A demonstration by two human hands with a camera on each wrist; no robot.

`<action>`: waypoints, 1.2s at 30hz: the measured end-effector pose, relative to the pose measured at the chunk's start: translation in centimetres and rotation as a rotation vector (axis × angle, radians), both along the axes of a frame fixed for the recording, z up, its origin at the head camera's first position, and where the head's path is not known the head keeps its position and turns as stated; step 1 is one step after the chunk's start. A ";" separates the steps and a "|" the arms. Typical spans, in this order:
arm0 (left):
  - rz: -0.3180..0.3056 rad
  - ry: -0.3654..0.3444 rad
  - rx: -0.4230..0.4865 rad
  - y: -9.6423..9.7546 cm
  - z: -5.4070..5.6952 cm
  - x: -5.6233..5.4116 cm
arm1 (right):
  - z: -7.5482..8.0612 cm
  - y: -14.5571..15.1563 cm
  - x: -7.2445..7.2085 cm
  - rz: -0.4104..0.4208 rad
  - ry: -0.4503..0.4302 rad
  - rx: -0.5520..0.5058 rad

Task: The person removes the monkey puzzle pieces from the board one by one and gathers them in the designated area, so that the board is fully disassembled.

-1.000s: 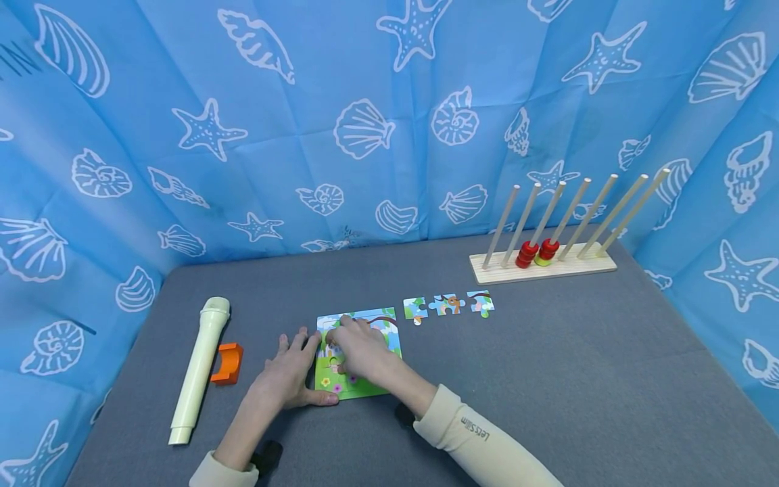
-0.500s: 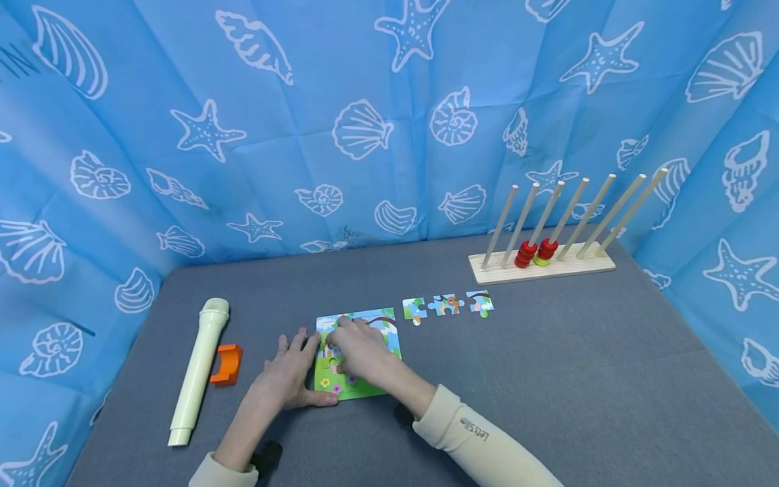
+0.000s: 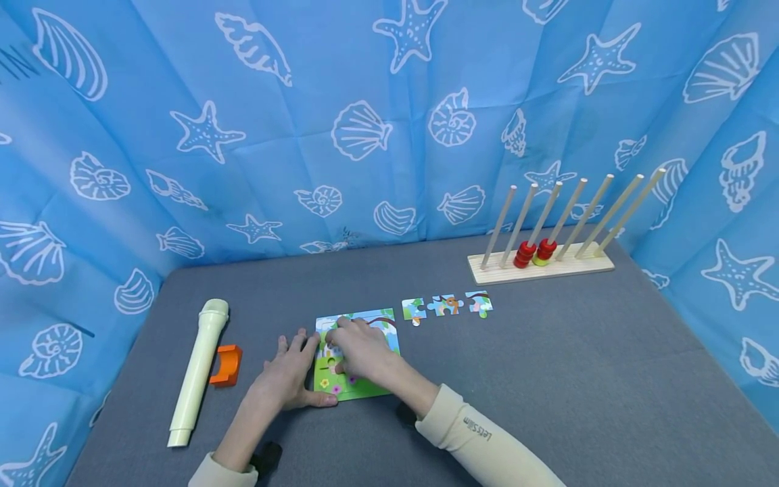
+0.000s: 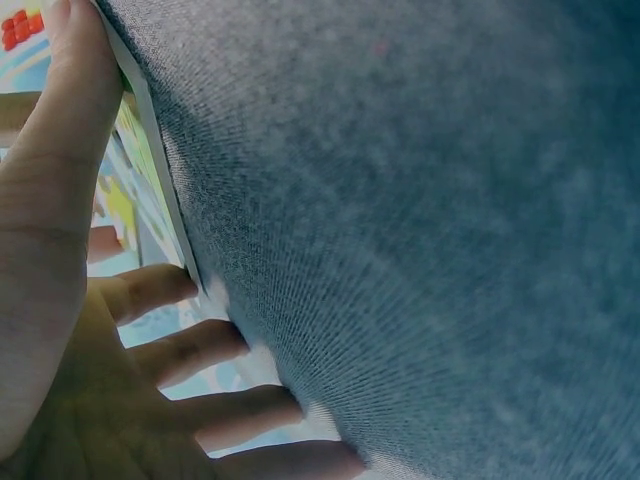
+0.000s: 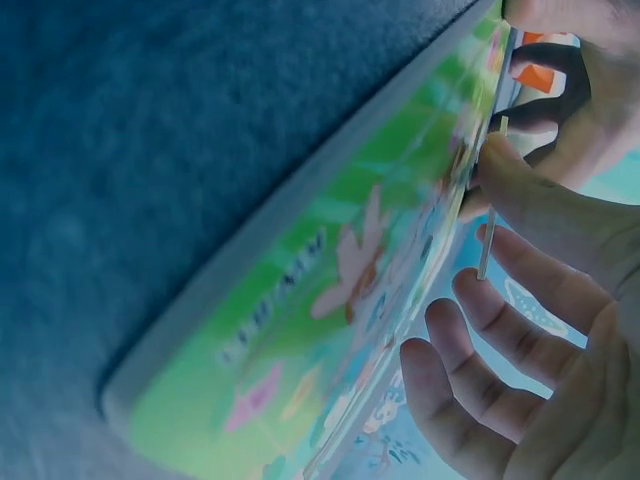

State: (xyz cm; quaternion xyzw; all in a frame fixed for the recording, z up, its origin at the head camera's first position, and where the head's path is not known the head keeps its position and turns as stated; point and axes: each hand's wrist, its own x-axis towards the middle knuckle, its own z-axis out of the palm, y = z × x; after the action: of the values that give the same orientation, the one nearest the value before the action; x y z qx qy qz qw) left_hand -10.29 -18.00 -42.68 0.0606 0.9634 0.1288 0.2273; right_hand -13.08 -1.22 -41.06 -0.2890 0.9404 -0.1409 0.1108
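A jigsaw board with a green and blue picture lies flat on the table. Along its left and front edges my left hand rests, fingers spread and straight, thumb at the near corner. My right hand is over the board and hides much of its middle. Between its thumb and fingertips it pinches a thin puzzle piece, seen edge-on in the right wrist view. To the right of the board lie three loose puzzle pieces, at left, in the middle and at right.
A pale green toy microphone lies at the left beside an orange arch block. At the back right stands a wooden peg rack with red rings. A blue shell-print curtain borders the table.
Both hands keep nearly the same place on and over the board. Only a slight shift shows around the right thumb. The loose pieces stay where they were.
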 end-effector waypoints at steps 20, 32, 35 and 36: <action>0.000 -0.008 -0.003 0.2 0.1 -0.2 | 1.1 4.1 -0.7 0.051 -0.061 -0.091; 0.023 -0.027 -0.040 0.3 -0.2 -0.3 | 1.0 8.9 -1.2 0.026 -0.042 -0.118; 0.031 -0.026 -0.041 0.2 -0.3 -0.2 | 0.8 10.1 -1.2 0.009 -0.041 -0.116; 0.033 -0.026 -0.041 0.2 -0.3 -0.2 | 0.7 10.4 -1.2 -0.001 -0.043 -0.116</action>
State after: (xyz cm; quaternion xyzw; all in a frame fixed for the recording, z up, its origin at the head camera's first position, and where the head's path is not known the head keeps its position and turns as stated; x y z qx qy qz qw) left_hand -10.52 -17.77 -42.94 0.0384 0.9637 0.1134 0.2387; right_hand -14.31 9.23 -40.39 -0.2915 0.9282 -0.2014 0.1140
